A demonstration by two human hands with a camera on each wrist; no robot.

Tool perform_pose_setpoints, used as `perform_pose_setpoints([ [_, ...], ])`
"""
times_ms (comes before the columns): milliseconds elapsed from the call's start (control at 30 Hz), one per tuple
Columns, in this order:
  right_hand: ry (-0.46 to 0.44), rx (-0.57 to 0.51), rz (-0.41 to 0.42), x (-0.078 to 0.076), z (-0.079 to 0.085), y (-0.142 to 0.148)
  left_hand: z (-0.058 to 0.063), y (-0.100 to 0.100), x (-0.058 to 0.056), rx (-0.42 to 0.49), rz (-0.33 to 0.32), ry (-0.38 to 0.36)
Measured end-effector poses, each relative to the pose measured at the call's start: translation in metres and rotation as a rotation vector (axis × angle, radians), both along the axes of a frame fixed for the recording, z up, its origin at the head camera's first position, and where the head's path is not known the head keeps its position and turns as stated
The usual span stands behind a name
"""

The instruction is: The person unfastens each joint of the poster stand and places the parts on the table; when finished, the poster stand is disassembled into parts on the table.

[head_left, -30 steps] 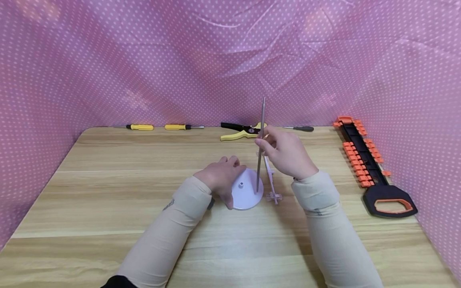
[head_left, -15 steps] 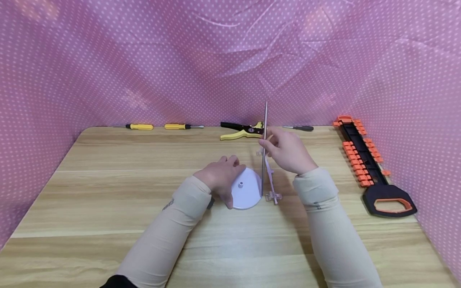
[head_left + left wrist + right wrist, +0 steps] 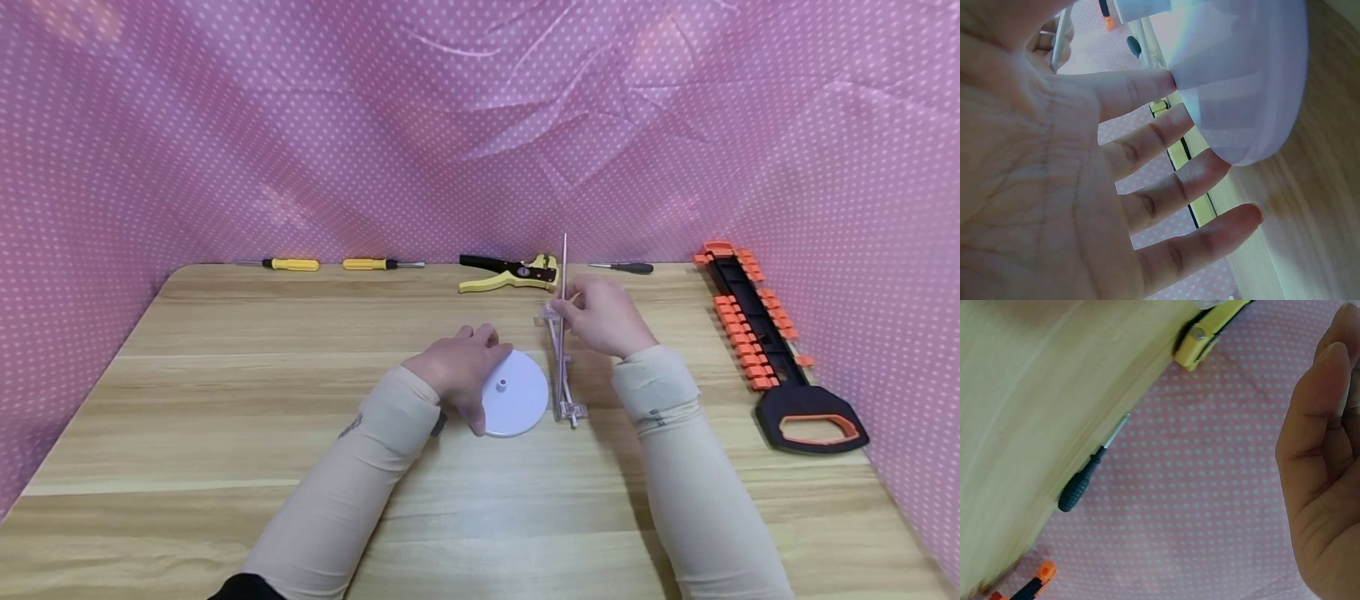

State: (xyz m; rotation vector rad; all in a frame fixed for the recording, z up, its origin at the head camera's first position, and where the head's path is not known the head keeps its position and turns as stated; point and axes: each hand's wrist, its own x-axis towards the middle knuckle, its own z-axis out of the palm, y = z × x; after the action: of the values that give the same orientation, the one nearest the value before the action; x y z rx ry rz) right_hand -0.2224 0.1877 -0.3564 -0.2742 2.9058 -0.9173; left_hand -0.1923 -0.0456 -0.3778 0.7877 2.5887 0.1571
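In the head view my left hand [image 3: 461, 375] spans the left side of a white round disc [image 3: 525, 400], thumb at its near rim and fingers at the far rim. A short post [image 3: 502, 385] stands at the disc's middle. The left wrist view shows fingertips touching the disc's rim [image 3: 1300, 94]. My right hand [image 3: 603, 317] pinches a thin metal rod [image 3: 560, 358], tilted with its lower end towards me. Behind the rod lies a slim pale part [image 3: 567, 383] with clear clips at its ends. The right wrist view catches the right hand [image 3: 1322, 469], without the rod.
Yellow-and-black pliers [image 3: 517, 273] lie at the table's back edge, with two yellow-handled screwdrivers [image 3: 295, 265] to their left. A black-handled screwdriver [image 3: 632, 267] is to their right. A black rack with orange clips [image 3: 757, 325] lies far right, before the pink dotted cloth [image 3: 480, 125].
My right hand has carried the rod to the right and lower, from over the disc to beside the slim pale part. The left hand and disc have stayed in place.
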Motion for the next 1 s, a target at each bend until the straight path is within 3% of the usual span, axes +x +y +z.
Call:
perform_pose_setpoints([
  [200,-0.027,0.061,-0.007,-0.004,-0.007,0.005,0.001,0.000,0.001,0.007,0.002,-0.007],
  [533,-0.187,0.130,0.022,-0.008,-0.017,0.008,-0.001,-0.001,0.000,0.016,0.008,-0.014],
  [800,-0.148,0.249,0.039,-0.011,-0.030,0.010,0.000,0.000,0.000,0.016,0.007,-0.014],
  [1000,-0.191,0.258,0.011,-0.012,-0.034,0.009,-0.001,-0.001,-0.001,0.013,0.012,-0.018],
])
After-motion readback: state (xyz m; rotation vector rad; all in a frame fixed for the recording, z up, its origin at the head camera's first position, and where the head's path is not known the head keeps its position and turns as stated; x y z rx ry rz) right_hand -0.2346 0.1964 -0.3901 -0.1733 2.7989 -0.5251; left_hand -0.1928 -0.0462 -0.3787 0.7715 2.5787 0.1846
